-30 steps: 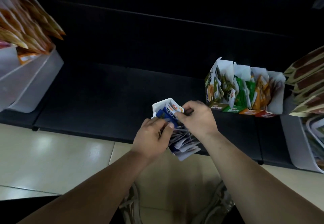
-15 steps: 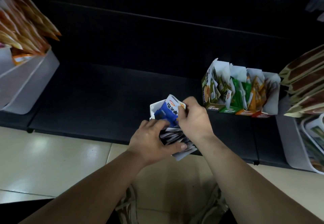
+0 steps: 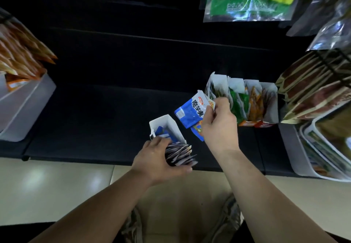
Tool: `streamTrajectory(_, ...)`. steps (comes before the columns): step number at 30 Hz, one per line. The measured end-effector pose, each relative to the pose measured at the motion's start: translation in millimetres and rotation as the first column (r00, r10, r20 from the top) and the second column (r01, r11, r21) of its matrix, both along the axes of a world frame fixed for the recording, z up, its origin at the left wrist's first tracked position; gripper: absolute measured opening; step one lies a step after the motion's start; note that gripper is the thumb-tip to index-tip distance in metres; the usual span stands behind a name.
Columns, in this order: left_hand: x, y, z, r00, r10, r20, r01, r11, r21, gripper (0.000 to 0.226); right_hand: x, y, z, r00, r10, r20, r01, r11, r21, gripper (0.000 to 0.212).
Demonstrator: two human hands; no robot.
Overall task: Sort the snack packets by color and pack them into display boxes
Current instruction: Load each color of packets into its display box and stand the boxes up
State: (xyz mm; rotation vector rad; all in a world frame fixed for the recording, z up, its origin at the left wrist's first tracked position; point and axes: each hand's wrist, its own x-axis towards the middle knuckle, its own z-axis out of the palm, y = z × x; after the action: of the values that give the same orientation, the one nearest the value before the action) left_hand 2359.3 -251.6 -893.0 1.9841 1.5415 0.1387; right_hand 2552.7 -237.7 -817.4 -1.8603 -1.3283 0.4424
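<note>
Black shelving (image 3: 95,119) runs across the view above a cream tiled floor (image 3: 57,189), and both forearms reach forward from below. At the right of the shelf a row of display boxes (image 3: 269,109) holds olive, green, orange and brown packets. Near the front edge sits an open white display box (image 3: 171,126). The left hand (image 3: 157,161), palm down, curls its fingers round a fanned stack of packets (image 3: 180,155) at the near end of that box. The right hand (image 3: 218,125), raised between the white box and the row, pinches a couple of blue snack packets (image 3: 190,111) between thumb and fingers.
</note>
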Motion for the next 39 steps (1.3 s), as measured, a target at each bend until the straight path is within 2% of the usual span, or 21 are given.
streamTrajectory(3,-2.3,1.5,-4.5,0.998,-0.058,-0.016,0.059,0.998,0.015,0.100,-1.8,0.2,-9.4,0.999,-0.001,-0.047,-0.001,0.999,-0.052,0.006)
streamTrajectory(5,-6.4,6.4,-7.2,0.996,-0.072,0.047,0.072,0.997,0.000,0.090,-2.4,-0.8,-15.7,0.996,-0.015,-0.088,0.007,0.996,-0.084,0.006)
streamTrajectory(10,-23.0,30.6,-16.0,0.981,0.021,0.194,0.003,0.993,-0.121,0.068,-9.9,-3.5,-16.6,0.984,-0.031,-0.174,0.030,1.000,-0.008,0.006)
streamTrajectory(14,-23.0,30.4,-10.9,0.949,0.096,0.300,-0.048,0.985,-0.164,0.063,-22.7,4.5,2.3,0.974,0.063,-0.216,-0.041,0.994,0.104,0.008)
streamTrajectory(17,-21.9,26.6,-11.2,0.902,0.200,0.382,-0.115,0.965,-0.235,0.066,-36.6,10.6,4.7,0.956,0.134,-0.261,-0.122,0.991,0.061,0.006)
streamTrajectory(20,-25.7,22.9,-16.1,0.870,0.242,0.430,-0.131,0.953,-0.273,0.065,-42.6,15.0,-9.3,0.948,0.104,-0.300,-0.114,0.993,-0.014,0.003)
streamTrajectory(23,-25.7,22.3,-16.0,0.857,0.262,0.443,-0.214,0.964,-0.156,0.036,-38.5,18.4,-19.9,0.938,0.011,-0.347,-0.035,0.997,-0.063,0.004)
streamTrajectory(26,-21.7,30.9,-15.9,0.886,0.234,0.400,-0.285,0.956,0.072,0.042,-33.6,20.4,-18.2,0.907,-0.020,-0.420,-0.008,0.998,-0.065,0.006)
streamTrajectory(27,-19.7,34.9,-15.0,0.896,0.231,0.379,-0.290,0.951,0.108,0.037,-33.2,21.0,-17.0,0.905,-0.009,-0.426,-0.024,0.997,-0.071,0.008)
streamTrajectory(30,-15.6,44.7,-9.4,0.884,0.293,0.365,-0.327,0.944,0.035,0.017,-35.3,21.6,-15.1,0.899,0.020,-0.438,-0.072,0.992,-0.102,0.014)
streamTrajectory(31,-15.3,45.8,-8.0,0.879,0.310,0.363,-0.337,0.941,0.012,0.024,-35.8,21.0,-14.8,0.889,0.014,-0.457,-0.073,0.991,-0.111,0.016)
streamTrajectory(34,-14.1,46.4,-2.7,0.907,0.267,0.326,-0.318,0.941,0.115,0.052,-32.5,19.2,-15.6,0.892,-0.027,-0.451,-0.045,0.988,-0.149,0.016)
streamTrajectory(36,-13.0,48.5,2.3,0.906,0.230,0.354,-0.288,0.950,0.120,0.070,-30.4,19.0,-16.5,0.891,-0.036,-0.452,-0.045,0.985,-0.166,0.018)
streamTrajectory(39,-10.1,53.1,4.9,0.919,0.179,0.351,-0.225,0.970,0.096,0.080,-31.3,20.0,-16.8,0.832,-0.037,-0.554,-0.072,0.982,-0.173,0.020)
